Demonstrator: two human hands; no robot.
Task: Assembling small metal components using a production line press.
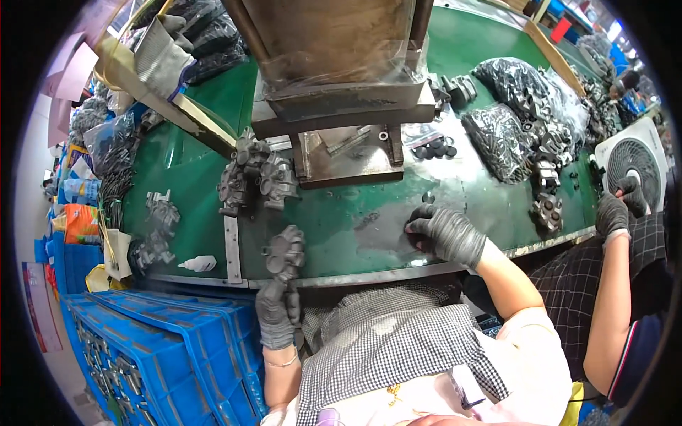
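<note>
My left hand (277, 312), in a grey glove, is closed around the lower end of a grey cast-metal part (285, 250) at the table's front edge. The part has round bosses and is held over the edge strip. Above the green tabletop, my gloved right hand (449, 234) has its fingers curled together. What they hold, if anything, is hidden. A small round black cap (428, 197) lies just beyond that hand. Similar cast-metal parts (277, 182) are grouped farther back, left of the press base (348, 174).
A metal press (344, 106) stands mid-table. Black caps (435, 149) lie beside it, with bagged parts (497, 138) to the right. At left are a white bottle (199, 264) and blue crates (170, 348). A co-worker's gloved hands (616, 211) are at far right, near a fan (632, 160).
</note>
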